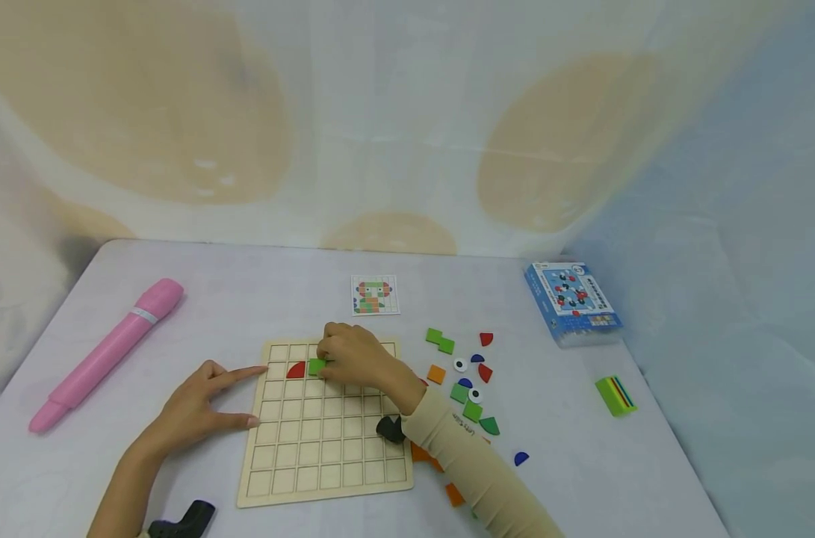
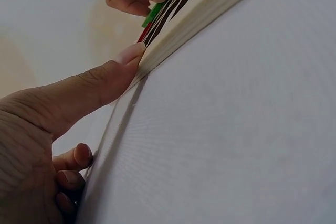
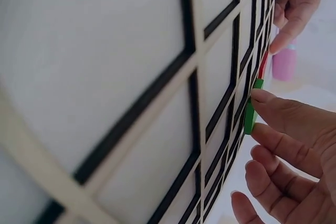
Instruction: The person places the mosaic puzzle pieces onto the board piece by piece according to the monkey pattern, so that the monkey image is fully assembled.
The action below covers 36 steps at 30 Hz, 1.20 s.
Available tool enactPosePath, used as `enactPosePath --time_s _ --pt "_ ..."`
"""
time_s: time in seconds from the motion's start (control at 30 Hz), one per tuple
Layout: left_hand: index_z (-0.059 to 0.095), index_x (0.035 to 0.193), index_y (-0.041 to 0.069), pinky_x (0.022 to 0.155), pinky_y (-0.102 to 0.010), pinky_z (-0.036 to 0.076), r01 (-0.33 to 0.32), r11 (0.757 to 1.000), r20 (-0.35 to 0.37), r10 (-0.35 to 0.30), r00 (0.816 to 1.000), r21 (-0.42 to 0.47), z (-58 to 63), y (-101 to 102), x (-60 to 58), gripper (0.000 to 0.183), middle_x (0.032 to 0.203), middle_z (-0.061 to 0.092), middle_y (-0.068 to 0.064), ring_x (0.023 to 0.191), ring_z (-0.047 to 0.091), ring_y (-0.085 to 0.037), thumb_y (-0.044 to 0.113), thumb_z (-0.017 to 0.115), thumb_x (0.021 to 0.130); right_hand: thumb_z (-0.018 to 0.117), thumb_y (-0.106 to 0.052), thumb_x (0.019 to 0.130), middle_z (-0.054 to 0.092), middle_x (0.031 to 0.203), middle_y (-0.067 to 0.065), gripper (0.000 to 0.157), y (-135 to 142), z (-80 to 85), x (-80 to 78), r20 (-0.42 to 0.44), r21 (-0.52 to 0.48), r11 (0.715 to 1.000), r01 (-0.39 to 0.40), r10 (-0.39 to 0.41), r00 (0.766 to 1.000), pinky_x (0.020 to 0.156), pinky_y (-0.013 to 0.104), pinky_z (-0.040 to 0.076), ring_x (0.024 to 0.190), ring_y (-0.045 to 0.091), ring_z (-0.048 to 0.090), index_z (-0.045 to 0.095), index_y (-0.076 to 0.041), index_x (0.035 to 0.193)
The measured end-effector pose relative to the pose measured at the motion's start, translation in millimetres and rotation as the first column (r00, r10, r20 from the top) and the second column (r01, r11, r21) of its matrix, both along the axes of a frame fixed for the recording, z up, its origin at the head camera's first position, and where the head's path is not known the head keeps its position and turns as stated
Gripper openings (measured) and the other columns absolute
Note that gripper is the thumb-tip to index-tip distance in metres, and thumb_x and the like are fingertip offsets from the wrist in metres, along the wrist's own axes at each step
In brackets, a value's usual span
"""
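Note:
A wooden grid board lies on the table. In its upper rows a red quarter-circle tile sits to the left of a green square tile. My right hand is over the board, and its thumb and index finger pinch a green square tile low at the grid. Part of that tile is hidden by the fingers. At the board's left edge my left hand rests with thumb and index finger spread and fairly straight, their tips touching the rim. The left thumb lies against the edge in the left wrist view.
Loose green, orange, red and blue tiles and white eye discs lie right of the board, some behind the right sleeve. A pattern card lies beyond it. A pink tube is left; a blue box and a green stack are right.

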State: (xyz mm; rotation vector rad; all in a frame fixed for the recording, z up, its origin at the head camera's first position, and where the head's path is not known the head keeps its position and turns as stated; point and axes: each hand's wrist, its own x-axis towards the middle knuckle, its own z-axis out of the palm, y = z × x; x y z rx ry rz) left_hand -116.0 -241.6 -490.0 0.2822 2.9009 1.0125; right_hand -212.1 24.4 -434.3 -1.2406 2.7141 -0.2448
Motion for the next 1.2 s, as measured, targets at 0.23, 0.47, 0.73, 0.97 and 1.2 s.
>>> enactPosePath --time_s 0.23,0.47,0.73,0.97,1.2 --pt "0.062 0.136 0.025 0.068 -0.029 0.029 -0.002 1.000 -0.005 0.002 1.000 -0.007 2.4 1 0.7 0.078 0.090 0.038 -0.004 0.078 0.036 -0.016 0.049 0.088 0.066 0.077 -0.031 0.087 0.062 0.097 -0.004 0.020 -2 -0.7 1.2 -0.005 -0.007 1.000 -0.010 0.010 1.000 0.072 0.018 0.043 0.084 0.007 0.055 0.076 -0.016 0.099" --pt "0.062 0.136 0.025 0.067 -0.029 0.028 -0.003 1.000 -0.010 0.003 1.000 -0.003 2.8 2 0.6 0.078 0.090 0.039 -0.004 0.078 0.035 -0.016 0.048 0.088 0.066 0.078 -0.031 0.087 0.061 0.091 -0.006 0.017 -3 -0.3 2.4 -0.020 0.005 1.000 -0.013 0.013 1.000 0.067 0.017 0.040 0.078 0.006 0.052 0.073 -0.017 0.094" --pt "0.062 0.136 0.025 0.068 -0.028 0.029 0.003 1.000 -0.020 -0.003 1.000 0.000 2.1 1 0.9 0.078 0.090 0.039 -0.004 0.078 0.036 -0.015 0.047 0.088 0.066 0.076 -0.029 0.088 0.062 0.090 -0.007 0.014 -4 -4.7 3.6 -0.015 -0.012 1.000 0.000 -0.001 1.000 0.067 0.019 0.039 0.077 0.007 0.052 0.072 -0.016 0.092" --pt "0.061 0.136 0.023 0.069 -0.029 0.030 -0.005 1.000 0.000 0.005 1.000 -0.007 0.6 2 1.5 0.079 0.091 0.040 -0.005 0.080 0.037 -0.017 0.047 0.089 0.066 0.071 -0.041 0.091 0.066 0.105 -0.005 0.034 4 0.2 4.5 -0.043 0.017 1.000 0.011 -0.010 0.999 0.073 0.023 0.044 0.088 0.008 0.060 0.073 -0.018 0.116" --pt "0.060 0.138 0.024 0.070 -0.030 0.030 -0.009 1.000 0.014 0.010 1.000 -0.030 0.9 1 0.3 0.081 0.091 0.039 -0.005 0.081 0.038 -0.018 0.051 0.087 0.066 0.074 -0.037 0.089 0.066 0.108 -0.001 0.037 48 10.3 -5.5 -0.015 -0.035 0.992 0.125 -0.125 0.992 0.074 0.026 0.043 0.085 0.009 0.058 0.072 -0.015 0.119"
